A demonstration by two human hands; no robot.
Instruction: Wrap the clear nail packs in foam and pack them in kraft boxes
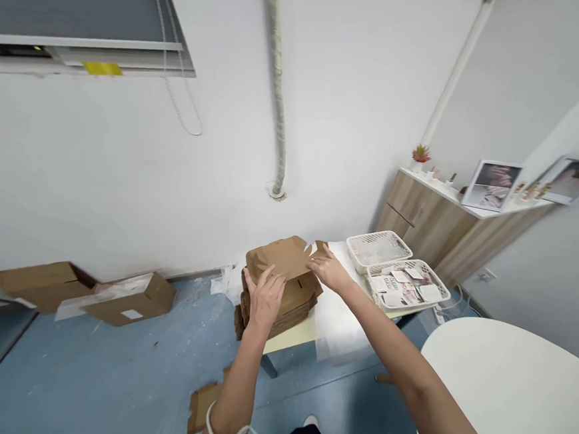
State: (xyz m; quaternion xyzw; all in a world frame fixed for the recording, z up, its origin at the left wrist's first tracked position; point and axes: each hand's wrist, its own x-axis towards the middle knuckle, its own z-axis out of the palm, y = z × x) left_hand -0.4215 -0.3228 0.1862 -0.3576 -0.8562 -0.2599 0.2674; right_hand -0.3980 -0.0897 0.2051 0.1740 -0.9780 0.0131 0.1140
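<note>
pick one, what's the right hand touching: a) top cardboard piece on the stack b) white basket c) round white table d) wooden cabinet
a, the fingers of the right hand rest on the top cardboard piece, with the white basket off to one side.

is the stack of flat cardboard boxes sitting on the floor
No, the stack of flat cardboard boxes sits on a pale table top, with the left hand and right hand on top of it.
</note>
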